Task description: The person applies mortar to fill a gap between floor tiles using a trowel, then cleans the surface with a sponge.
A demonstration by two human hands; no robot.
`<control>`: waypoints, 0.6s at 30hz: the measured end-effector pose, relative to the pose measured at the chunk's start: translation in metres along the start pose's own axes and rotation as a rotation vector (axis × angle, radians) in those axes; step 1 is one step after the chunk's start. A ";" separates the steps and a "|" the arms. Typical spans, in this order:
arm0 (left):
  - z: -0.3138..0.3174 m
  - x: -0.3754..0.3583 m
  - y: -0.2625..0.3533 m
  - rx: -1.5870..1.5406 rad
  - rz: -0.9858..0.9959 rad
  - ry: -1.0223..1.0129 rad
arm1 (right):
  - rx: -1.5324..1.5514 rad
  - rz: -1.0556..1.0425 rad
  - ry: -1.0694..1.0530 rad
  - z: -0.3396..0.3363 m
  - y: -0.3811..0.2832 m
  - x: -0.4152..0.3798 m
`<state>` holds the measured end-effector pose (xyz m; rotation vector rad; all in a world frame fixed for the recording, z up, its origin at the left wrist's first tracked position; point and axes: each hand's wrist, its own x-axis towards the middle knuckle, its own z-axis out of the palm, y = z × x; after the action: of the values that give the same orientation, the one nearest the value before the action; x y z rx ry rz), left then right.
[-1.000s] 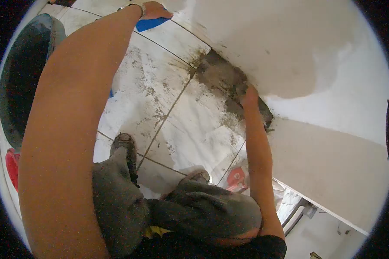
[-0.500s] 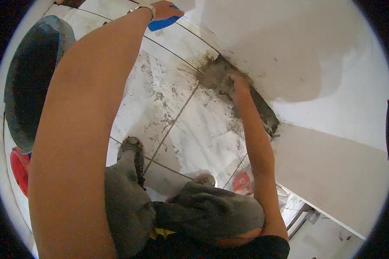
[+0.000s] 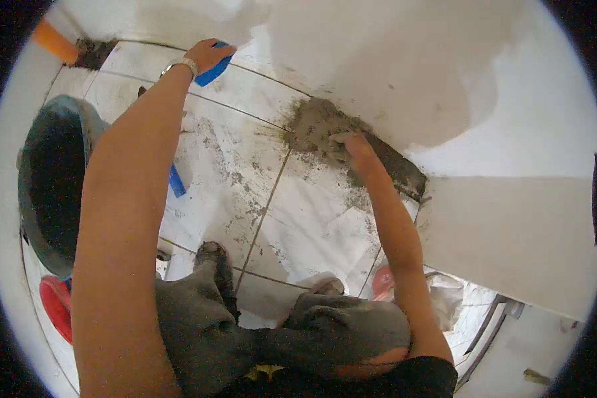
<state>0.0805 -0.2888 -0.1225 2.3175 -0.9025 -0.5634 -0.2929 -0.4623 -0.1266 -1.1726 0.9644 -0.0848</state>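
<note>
My left hand (image 3: 207,58), with a watch on its wrist, is closed on a blue flat piece (image 3: 213,69) at the foot of the white wall. Farther right, my right hand (image 3: 355,147) is down at the grey mortar (image 3: 318,126) that fills part of a gap between floor tiles and wall. Its fingers are bent together and smeared with mortar; what lies between them is hidden. Beyond this hand the gap (image 3: 399,166) runs on as a dark, rough strip along the wall.
A large dark bucket (image 3: 53,192) stands at the left, with a red container (image 3: 56,308) below it. A blue handle-like strip (image 3: 177,180) lies on mortar-smeared tiles (image 3: 209,166). An orange pipe (image 3: 54,43) rises in the far corner. Plastic bags (image 3: 444,298) lie at lower right.
The view has tilted, bringing the orange pipe and corner into sight. My left hand has shifted left along the wall with the blue piece. My right hand stays at the mortar.
</note>
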 end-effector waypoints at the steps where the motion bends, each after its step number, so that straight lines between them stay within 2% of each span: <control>1: 0.001 -0.006 0.006 0.015 0.026 -0.013 | -0.155 0.068 -0.126 0.008 -0.014 -0.017; 2: 0.002 -0.006 0.008 -0.033 0.017 -0.068 | -0.211 0.089 -0.055 0.018 -0.013 -0.014; 3: 0.004 -0.005 0.014 -0.081 0.012 -0.127 | -0.407 -0.153 -0.060 0.010 -0.001 0.007; 6: 0.013 -0.009 0.033 -0.053 0.086 -0.083 | -0.955 -0.907 -0.002 -0.035 0.060 0.085; 7: 0.008 -0.017 0.046 -0.058 0.087 -0.081 | -1.317 -0.679 0.184 -0.033 0.065 0.100; 9: 0.013 -0.005 0.036 -0.005 0.156 -0.036 | -1.624 -0.412 0.393 -0.039 0.071 0.108; 11: 0.011 0.002 0.021 0.046 0.216 0.013 | -1.366 -0.657 0.307 -0.049 0.085 0.102; 12: 0.010 0.000 0.019 -0.004 0.181 -0.019 | -1.354 -0.657 0.333 -0.051 0.097 0.113; 15: 0.015 0.007 0.019 -0.009 0.144 -0.110 | -1.150 -0.490 0.283 -0.049 0.059 0.074; 17: 0.019 -0.007 0.042 0.039 0.201 -0.102 | -1.061 -0.328 0.364 -0.062 0.033 0.043; 18: 0.018 -0.008 0.049 -0.021 0.143 -0.203 | -1.060 -0.268 0.422 -0.072 0.026 0.025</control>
<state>0.0419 -0.3190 -0.1025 2.1834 -1.1403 -0.7524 -0.3368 -0.5167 -0.1665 -2.3266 1.2559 -0.0293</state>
